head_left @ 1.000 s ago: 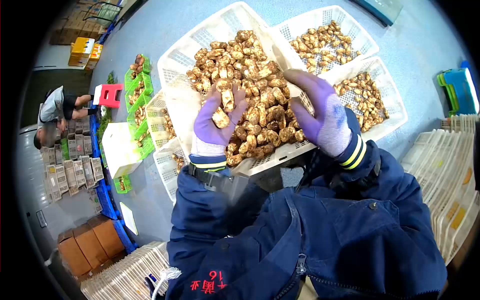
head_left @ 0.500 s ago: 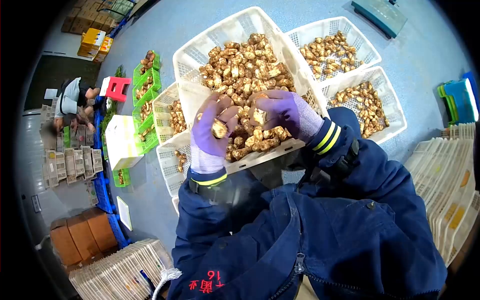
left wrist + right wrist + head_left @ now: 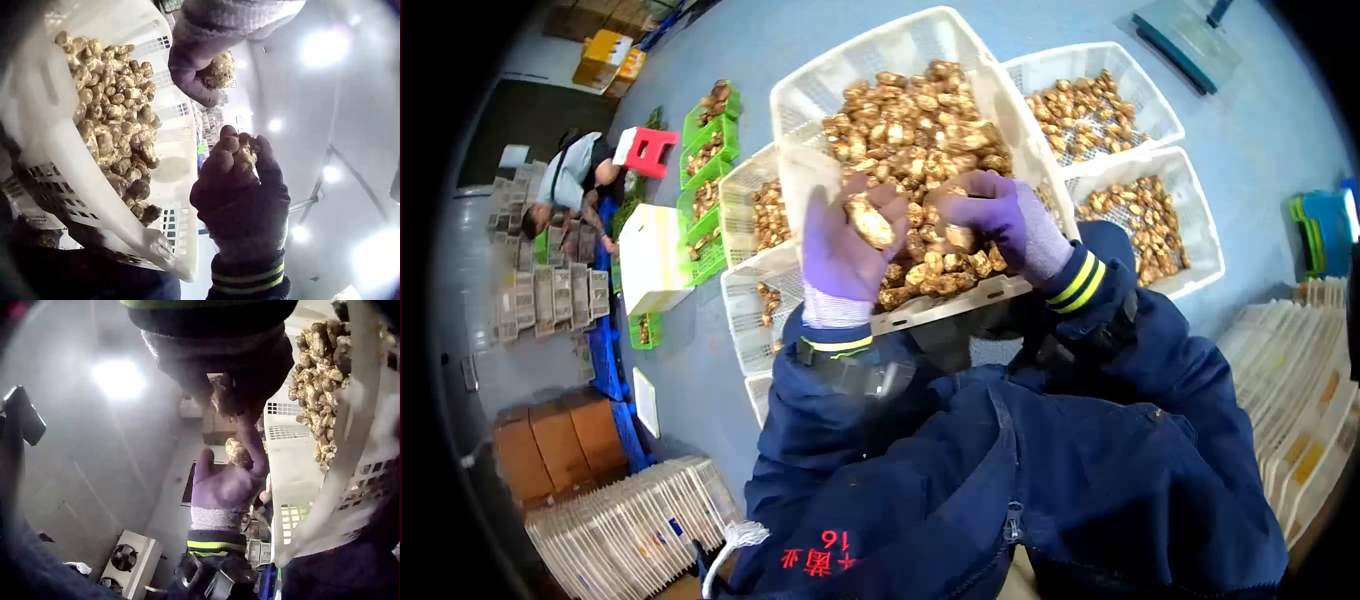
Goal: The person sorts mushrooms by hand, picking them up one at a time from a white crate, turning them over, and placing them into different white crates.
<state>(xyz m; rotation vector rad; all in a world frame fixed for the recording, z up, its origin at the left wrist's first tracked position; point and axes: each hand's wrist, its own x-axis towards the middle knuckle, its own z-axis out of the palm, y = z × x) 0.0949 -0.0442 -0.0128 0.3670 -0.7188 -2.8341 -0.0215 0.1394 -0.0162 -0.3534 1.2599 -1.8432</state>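
My left hand [image 3: 840,250], in a purple glove, holds a pale brown mushroom [image 3: 868,222] against its curled fingers. In the left wrist view that mushroom [image 3: 219,69] pokes out between thumb and fingers. Facing it, my gloved right hand [image 3: 1005,222] pinches another mushroom [image 3: 958,236] between thumb and fingers, its light flesh showing in the left wrist view [image 3: 247,156]. Both hands are above the near part of a large white crate [image 3: 820,90] heaped with brown, soil-flecked mushrooms [image 3: 920,130]. The right fingers partly hide the mushroom they hold.
Smaller white crates of mushrooms stand right of the big one [image 3: 1200,230] and left of it [image 3: 740,310]. Green baskets [image 3: 725,150] line the left, beside a white foam box [image 3: 650,255]. Stacked crates [image 3: 1290,390] rise at right. A person [image 3: 575,180] crouches far left.
My right hand came in from the right, picked up a mushroom and now holds it near the left hand. The left hand now holds one mushroom, turned upward. The head view has shifted slightly.
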